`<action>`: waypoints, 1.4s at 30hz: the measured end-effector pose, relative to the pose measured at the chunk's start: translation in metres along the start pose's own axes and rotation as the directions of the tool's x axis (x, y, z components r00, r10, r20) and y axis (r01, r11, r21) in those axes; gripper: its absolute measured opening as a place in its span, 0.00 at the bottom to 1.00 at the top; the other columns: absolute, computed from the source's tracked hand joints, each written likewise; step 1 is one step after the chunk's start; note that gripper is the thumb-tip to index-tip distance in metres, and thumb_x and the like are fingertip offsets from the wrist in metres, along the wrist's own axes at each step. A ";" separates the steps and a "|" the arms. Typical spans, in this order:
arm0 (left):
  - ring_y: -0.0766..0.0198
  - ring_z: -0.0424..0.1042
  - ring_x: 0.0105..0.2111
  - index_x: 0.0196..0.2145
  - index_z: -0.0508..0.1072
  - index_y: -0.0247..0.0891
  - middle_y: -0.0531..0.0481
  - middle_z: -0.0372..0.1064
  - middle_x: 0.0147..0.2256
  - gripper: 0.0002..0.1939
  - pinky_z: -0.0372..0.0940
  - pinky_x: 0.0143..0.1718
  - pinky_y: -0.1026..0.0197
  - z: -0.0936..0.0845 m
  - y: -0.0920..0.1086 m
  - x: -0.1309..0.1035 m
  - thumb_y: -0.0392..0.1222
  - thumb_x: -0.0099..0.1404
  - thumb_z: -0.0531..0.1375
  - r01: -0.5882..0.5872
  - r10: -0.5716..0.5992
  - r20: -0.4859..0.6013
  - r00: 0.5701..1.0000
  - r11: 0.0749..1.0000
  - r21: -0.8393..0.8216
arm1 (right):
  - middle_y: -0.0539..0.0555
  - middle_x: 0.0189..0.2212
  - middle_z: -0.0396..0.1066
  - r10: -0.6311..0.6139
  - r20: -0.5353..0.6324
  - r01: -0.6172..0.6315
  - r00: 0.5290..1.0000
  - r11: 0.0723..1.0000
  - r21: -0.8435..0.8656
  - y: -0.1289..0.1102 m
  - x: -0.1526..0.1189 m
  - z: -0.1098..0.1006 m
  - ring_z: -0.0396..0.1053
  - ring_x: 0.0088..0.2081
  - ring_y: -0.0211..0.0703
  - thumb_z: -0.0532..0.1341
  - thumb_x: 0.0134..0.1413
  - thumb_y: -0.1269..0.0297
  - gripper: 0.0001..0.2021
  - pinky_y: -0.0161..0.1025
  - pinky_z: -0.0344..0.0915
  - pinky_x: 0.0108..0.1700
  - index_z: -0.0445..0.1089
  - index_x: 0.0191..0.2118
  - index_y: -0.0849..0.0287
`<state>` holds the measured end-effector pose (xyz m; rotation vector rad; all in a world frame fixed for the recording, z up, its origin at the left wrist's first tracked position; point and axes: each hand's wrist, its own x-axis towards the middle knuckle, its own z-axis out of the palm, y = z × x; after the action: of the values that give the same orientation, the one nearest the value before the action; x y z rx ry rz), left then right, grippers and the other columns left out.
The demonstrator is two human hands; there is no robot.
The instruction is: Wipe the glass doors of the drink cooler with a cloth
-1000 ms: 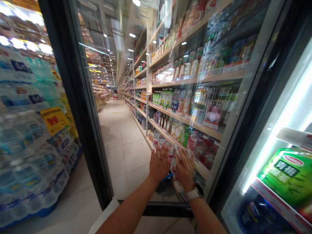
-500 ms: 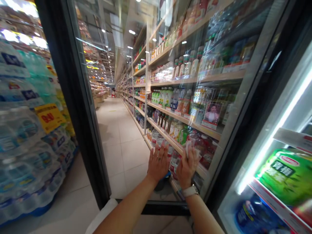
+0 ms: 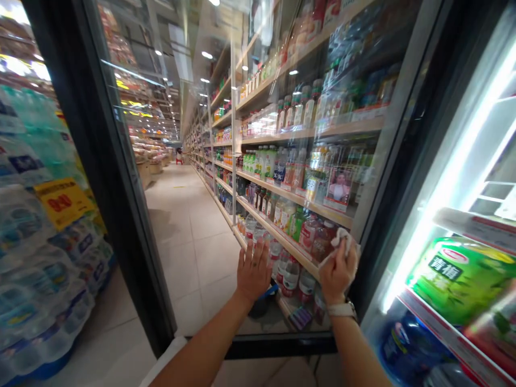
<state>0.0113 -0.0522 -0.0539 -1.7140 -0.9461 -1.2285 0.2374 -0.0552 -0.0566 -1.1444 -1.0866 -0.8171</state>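
Observation:
A glass door (image 3: 201,301) in a black frame stands in front of me. My left hand (image 3: 253,271) lies flat against the pane at its lower middle, fingers spread and holding nothing. Toward the pane's lower right, beside the frame, my right hand (image 3: 339,271) presses a crumpled white cloth (image 3: 342,236) to the glass, its fingers bent over it. A pale watch band circles the right wrist. Whether the cloth is fabric or paper tissue I cannot tell.
Through the pane show long shelves (image 3: 278,185) of bottled drinks and a tiled aisle (image 3: 173,215). Stacked water packs (image 3: 40,279) with a yellow price sign (image 3: 63,203) stand left. On the right, a lit cooler shelf holds a large green bottle (image 3: 459,285).
My right hand has slid right with the cloth, away from my left hand and closer to the door frame. My left hand stays on the glass. The view has shifted slightly.

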 end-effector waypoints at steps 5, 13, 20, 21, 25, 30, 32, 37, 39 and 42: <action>0.53 0.39 0.69 0.69 0.46 0.34 0.40 0.51 0.66 0.34 0.40 0.69 0.47 0.002 0.000 -0.002 0.42 0.69 0.52 0.009 -0.009 0.016 1.000 1.000 0.004 | 0.67 0.65 0.55 0.092 -0.078 -0.090 0.993 0.996 0.024 -0.020 -0.006 0.010 0.53 0.66 0.60 0.49 0.64 0.69 0.26 0.66 0.55 0.62 0.54 0.67 0.59; 0.56 0.42 0.69 0.69 0.45 0.34 0.41 0.49 0.67 0.34 0.42 0.68 0.49 0.003 -0.005 -0.006 0.40 0.69 0.50 -0.026 0.025 0.015 1.000 0.998 0.065 | 0.56 0.57 0.69 -0.419 0.186 0.353 0.889 0.884 0.306 -0.109 -0.065 0.016 0.58 0.64 0.45 0.52 0.58 0.79 0.26 0.53 0.51 0.67 0.66 0.59 0.51; 0.53 0.43 0.69 0.69 0.46 0.34 0.39 0.53 0.65 0.36 0.43 0.68 0.48 0.000 -0.002 -0.002 0.42 0.68 0.54 0.002 -0.002 0.022 1.000 1.000 0.022 | 0.61 0.62 0.62 -0.186 0.149 0.177 0.971 0.981 0.075 -0.039 -0.019 0.002 0.52 0.67 0.50 0.49 0.61 0.76 0.27 0.59 0.50 0.67 0.59 0.65 0.56; 0.53 0.44 0.68 0.69 0.46 0.35 0.39 0.53 0.65 0.36 0.44 0.68 0.48 0.000 -0.002 -0.002 0.42 0.67 0.55 0.006 -0.006 0.024 1.000 1.000 0.021 | 0.63 0.63 0.60 -0.110 0.115 0.107 0.987 0.994 0.035 -0.026 -0.012 0.000 0.51 0.67 0.52 0.48 0.62 0.75 0.27 0.61 0.51 0.66 0.57 0.66 0.57; 0.52 0.45 0.68 0.69 0.45 0.36 0.39 0.54 0.65 0.37 0.43 0.68 0.47 0.001 -0.002 -0.003 0.42 0.67 0.56 0.015 -0.015 0.021 1.000 1.000 0.013 | 0.66 0.65 0.55 0.086 -0.024 -0.086 0.996 0.996 -0.009 -0.001 0.002 -0.001 0.51 0.67 0.58 0.47 0.64 0.71 0.26 0.66 0.50 0.65 0.54 0.67 0.59; 0.52 0.45 0.68 0.69 0.45 0.35 0.39 0.53 0.65 0.36 0.43 0.68 0.47 0.001 -0.001 -0.003 0.42 0.68 0.54 0.009 -0.010 0.026 1.000 1.000 0.017 | 0.65 0.66 0.54 0.026 0.033 -0.028 0.999 0.999 0.046 -0.047 -0.022 0.013 0.47 0.69 0.57 0.48 0.64 0.73 0.28 0.66 0.49 0.65 0.50 0.69 0.57; 0.52 0.45 0.68 0.69 0.45 0.34 0.38 0.53 0.65 0.36 0.43 0.68 0.46 0.002 -0.002 -0.004 0.42 0.68 0.54 -0.001 0.000 0.020 1.000 1.000 0.025 | 0.64 0.64 0.58 -0.079 0.127 0.068 0.989 0.993 0.094 -0.075 -0.038 0.017 0.47 0.69 0.54 0.49 0.63 0.74 0.28 0.66 0.47 0.66 0.53 0.67 0.56; 0.54 0.41 0.69 0.69 0.45 0.32 0.39 0.51 0.66 0.33 0.42 0.68 0.48 0.002 -0.006 -0.005 0.40 0.69 0.50 -0.026 0.025 0.012 1.000 0.999 0.034 | 0.57 0.55 0.71 -0.333 0.206 0.285 0.920 0.930 0.233 -0.110 -0.066 0.018 0.53 0.67 0.46 0.52 0.60 0.77 0.23 0.57 0.45 0.69 0.67 0.58 0.54; 0.53 0.42 0.69 0.69 0.46 0.33 0.39 0.52 0.65 0.34 0.43 0.68 0.48 0.001 -0.005 -0.004 0.40 0.68 0.52 -0.023 0.022 0.026 0.999 0.999 0.033 | 0.57 0.55 0.71 -0.360 0.221 0.310 0.907 0.922 0.231 -0.101 -0.061 0.016 0.55 0.66 0.45 0.51 0.60 0.78 0.24 0.55 0.45 0.69 0.67 0.58 0.53; 0.52 0.43 0.68 0.69 0.46 0.34 0.38 0.52 0.65 0.36 0.44 0.68 0.47 -0.001 -0.003 -0.002 0.42 0.68 0.54 -0.006 0.006 0.037 0.999 1.000 0.026 | 0.61 0.60 0.65 -0.258 0.217 0.234 0.942 0.964 0.130 -0.064 -0.038 0.009 0.52 0.67 0.49 0.49 0.62 0.76 0.26 0.62 0.47 0.68 0.60 0.64 0.54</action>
<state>0.0076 -0.0516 -0.0551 -1.7234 -0.9740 -1.1795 0.1646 -0.0636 -0.0737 -1.0479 -1.4731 -0.8234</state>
